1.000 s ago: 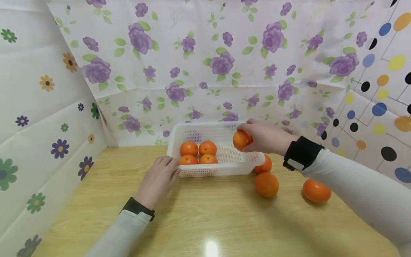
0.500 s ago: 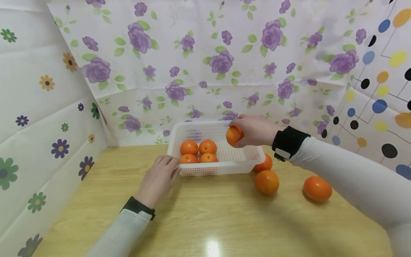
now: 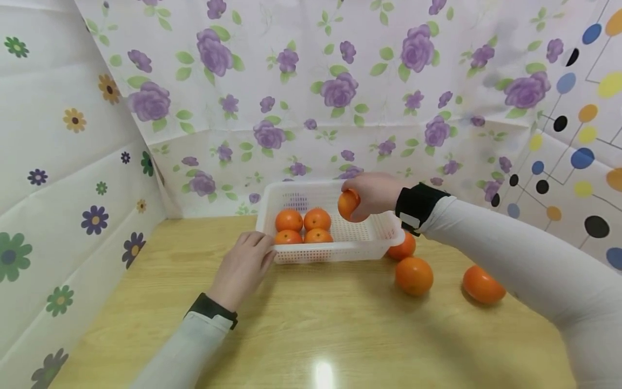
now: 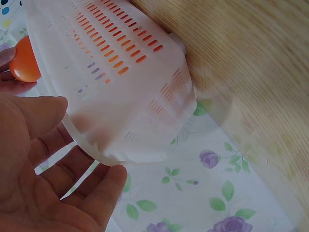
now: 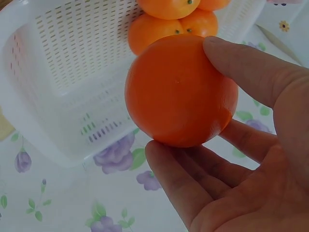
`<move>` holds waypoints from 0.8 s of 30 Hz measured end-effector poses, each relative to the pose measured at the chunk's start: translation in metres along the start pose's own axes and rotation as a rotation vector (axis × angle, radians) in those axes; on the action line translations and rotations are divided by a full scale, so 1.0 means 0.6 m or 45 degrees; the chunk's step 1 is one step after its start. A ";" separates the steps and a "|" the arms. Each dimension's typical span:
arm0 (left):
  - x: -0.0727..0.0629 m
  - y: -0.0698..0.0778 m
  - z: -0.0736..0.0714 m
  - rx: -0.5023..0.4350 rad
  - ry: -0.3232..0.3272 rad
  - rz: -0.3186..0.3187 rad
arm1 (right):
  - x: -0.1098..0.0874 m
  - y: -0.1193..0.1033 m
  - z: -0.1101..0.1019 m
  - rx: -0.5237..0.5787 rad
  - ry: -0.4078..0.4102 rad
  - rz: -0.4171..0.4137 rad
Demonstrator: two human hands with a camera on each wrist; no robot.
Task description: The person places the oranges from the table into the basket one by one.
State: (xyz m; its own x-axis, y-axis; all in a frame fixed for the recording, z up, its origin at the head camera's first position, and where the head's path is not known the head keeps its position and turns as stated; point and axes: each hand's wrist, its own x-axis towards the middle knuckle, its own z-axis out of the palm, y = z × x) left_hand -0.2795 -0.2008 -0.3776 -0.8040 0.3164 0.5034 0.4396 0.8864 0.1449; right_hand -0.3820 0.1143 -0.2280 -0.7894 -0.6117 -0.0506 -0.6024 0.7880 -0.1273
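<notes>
My right hand (image 3: pixel 373 193) holds an orange (image 5: pixel 181 92) between thumb and fingertips. In the head view this orange hangs over the right half of a white plastic basket (image 3: pixel 352 252), apart from the fruit inside. Several oranges (image 3: pixel 317 220) sit grouped at the basket's left end. My left hand (image 3: pixel 243 266) grips the basket's rim at its near left corner. From the left wrist view, the thumb lies on the near side of the rim (image 4: pixel 77 137), with the other fingers bent around the corner.
Beside the basket's right end lies an orange (image 3: pixel 402 247), partly hidden by it. Another orange (image 3: pixel 414 276) is just in front, and a third orange (image 3: pixel 484 284) lies farther right, near the right sleeve. Flowered cloth (image 3: pixel 311 97) stands behind the wooden table (image 3: pixel 301 319).
My right hand has carried the orange leftward over the basket. The front loose orange has shifted slightly right. My left hand stays at the same corner.
</notes>
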 end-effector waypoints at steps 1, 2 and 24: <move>0.000 0.000 0.000 0.004 -0.003 -0.003 | 0.003 -0.001 0.001 0.001 -0.007 0.011; 0.000 0.000 -0.001 0.007 -0.008 -0.006 | 0.007 -0.001 0.003 0.000 -0.014 0.021; 0.003 -0.002 -0.003 0.035 -0.057 -0.042 | 0.049 -0.014 0.050 0.035 -0.127 0.097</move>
State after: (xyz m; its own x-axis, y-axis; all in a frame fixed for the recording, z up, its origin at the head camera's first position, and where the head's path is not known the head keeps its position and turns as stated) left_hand -0.2804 -0.2018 -0.3753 -0.8354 0.3011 0.4598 0.4018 0.9054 0.1371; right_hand -0.3966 0.0872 -0.2583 -0.8165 -0.5550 -0.1592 -0.5365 0.8312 -0.1460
